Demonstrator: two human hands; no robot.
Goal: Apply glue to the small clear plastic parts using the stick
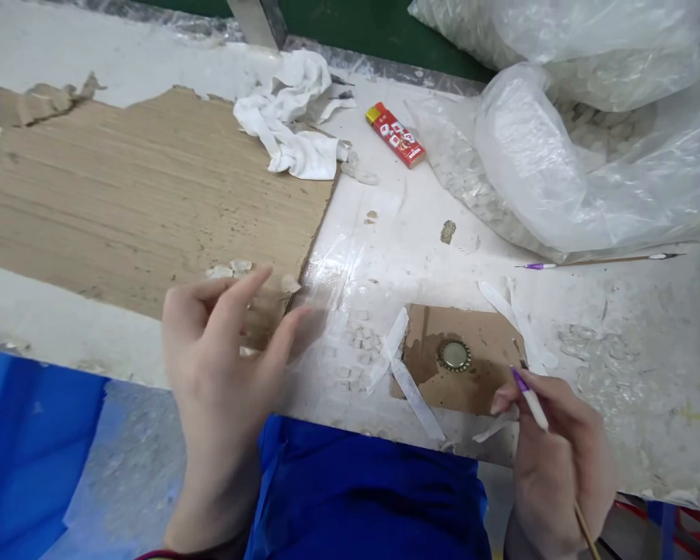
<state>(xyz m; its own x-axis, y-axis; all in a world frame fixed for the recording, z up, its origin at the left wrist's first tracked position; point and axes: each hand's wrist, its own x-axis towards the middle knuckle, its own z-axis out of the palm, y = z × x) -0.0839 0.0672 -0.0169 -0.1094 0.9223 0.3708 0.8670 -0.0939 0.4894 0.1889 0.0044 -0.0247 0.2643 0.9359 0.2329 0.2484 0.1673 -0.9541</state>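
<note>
My left hand [218, 373] is over the front right corner of a large cardboard sheet [140, 194], thumb and fingers apart. A small translucent flake [291, 284] shows near its fingertips, seemingly lying on the sheet. In my right hand [560, 459] is a thin brush [530, 400] with a purple and white section, pinched between thumb and fingers. Its dark tip is at the right edge of a small cardboard piece [490, 330]. On that damp-stained piece lies a round metal bottle cap [455, 355], pale in the middle. Clear small pieces [366, 339] lie between the hands.
White strips [414, 397] lie around the small cardboard. Behind are a crumpled white cloth [297, 117], a red box with a yellow end [397, 136] and plastic bags of pale pieces [537, 155]. A second brush [607, 260] lies at right. The table's front edge borders blue fabric.
</note>
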